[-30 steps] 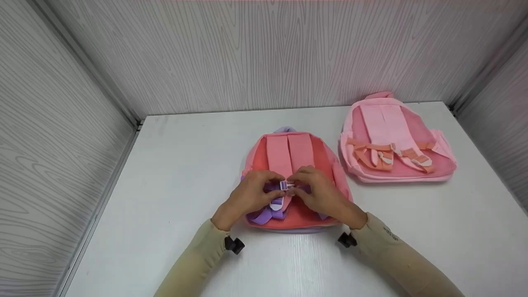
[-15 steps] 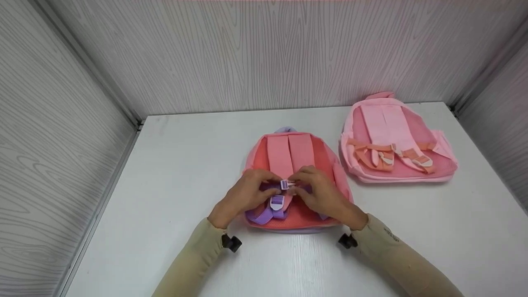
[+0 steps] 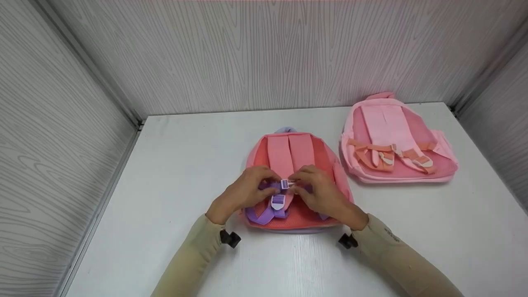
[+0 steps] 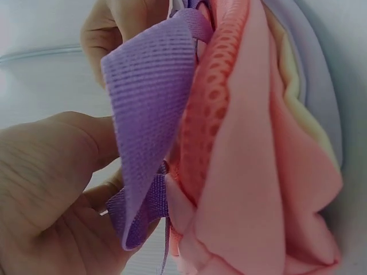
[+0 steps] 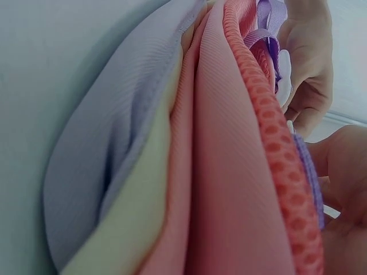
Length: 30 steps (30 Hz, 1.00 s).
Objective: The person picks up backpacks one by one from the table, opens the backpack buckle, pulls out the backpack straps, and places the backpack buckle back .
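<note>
Working from afar, I have the left hand (image 3: 246, 187) and right hand (image 3: 321, 193) pinching the white side-release buckle (image 3: 284, 184) between them; I cannot tell whether it is latched, so keeping both ends level and square seems wise. Loose purple webbing (image 3: 264, 216) trails just beside the left hand, the coral backpack (image 3: 305, 216) lies beneath both, and the pink backpack (image 3: 390, 128) rests beyond the right.

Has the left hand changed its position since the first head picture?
Yes, slightly: judged against the white table, the left hand has shifted a little left and forward.
</note>
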Motion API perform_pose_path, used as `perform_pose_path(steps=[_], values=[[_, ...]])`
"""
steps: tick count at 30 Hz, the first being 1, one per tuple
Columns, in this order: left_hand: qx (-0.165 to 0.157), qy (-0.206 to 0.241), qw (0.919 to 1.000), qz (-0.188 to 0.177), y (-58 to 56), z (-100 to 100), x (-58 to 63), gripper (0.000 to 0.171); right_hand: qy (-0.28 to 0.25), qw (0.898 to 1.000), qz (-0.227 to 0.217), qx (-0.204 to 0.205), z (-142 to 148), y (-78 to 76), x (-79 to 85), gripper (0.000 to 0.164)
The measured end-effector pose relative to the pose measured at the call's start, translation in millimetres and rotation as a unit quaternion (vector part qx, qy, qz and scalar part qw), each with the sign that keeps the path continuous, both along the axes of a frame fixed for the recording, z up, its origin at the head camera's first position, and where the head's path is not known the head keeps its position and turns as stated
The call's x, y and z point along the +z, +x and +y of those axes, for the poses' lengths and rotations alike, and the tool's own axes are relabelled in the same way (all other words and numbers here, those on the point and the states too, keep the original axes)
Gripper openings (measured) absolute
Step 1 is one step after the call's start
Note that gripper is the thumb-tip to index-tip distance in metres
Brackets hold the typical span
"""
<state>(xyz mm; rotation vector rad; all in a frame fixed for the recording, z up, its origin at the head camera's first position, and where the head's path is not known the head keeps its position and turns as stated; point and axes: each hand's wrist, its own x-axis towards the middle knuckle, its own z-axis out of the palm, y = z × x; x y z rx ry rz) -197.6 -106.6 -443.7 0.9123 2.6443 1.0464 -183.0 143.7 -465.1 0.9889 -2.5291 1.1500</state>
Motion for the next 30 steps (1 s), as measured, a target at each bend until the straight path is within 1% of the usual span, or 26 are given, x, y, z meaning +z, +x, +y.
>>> perform_pose_path(steps=[5, 9, 14, 19, 23, 26, 30], values=[[-0.009, -0.012, 0.9998, -0.012, -2.9, -0.4, 1.1, 0.019, 0.002, 1.0, -0.009, -0.002, 0.8, 0.9, -0.3, 0.021], [-0.012, -0.008, 0.9998, -0.013, -5.4, -0.3, -0.3, 0.017, 0.004, 1.0, -0.018, -0.005, 1.2, 0.7, -0.5, 0.021], [0.006, -0.002, 0.9992, -0.038, -7.1, -1.3, -2.0, 0.017, 0.001, 1.0, -0.021, -0.008, 2.1, 0.0, -2.5, 0.022], [0.024, 0.02, 0.9978, -0.059, -6.9, -2.4, -3.6, 0.017, -0.001, 1.0, -0.025, -0.012, 1.5, 0.8, -2.6, 0.026], [0.024, 0.04, 0.9976, -0.051, -7.3, -2.3, -6.1, 0.016, -0.004, 1.0, -0.025, -0.014, 0.1, 1.5, -2.6, 0.027], [0.021, 0.049, 0.9977, -0.043, -8.6, -2.0, -8.8, 0.016, -0.009, 1.0, -0.016, -0.01, -0.4, 0.7, -3.9, 0.026], [0.022, 0.054, 0.9972, -0.048, -9.8, -1.6, -11.1, 0.017, -0.018, 1.0, -0.007, -0.004, -0.5, -0.3, -5.4, 0.026]])
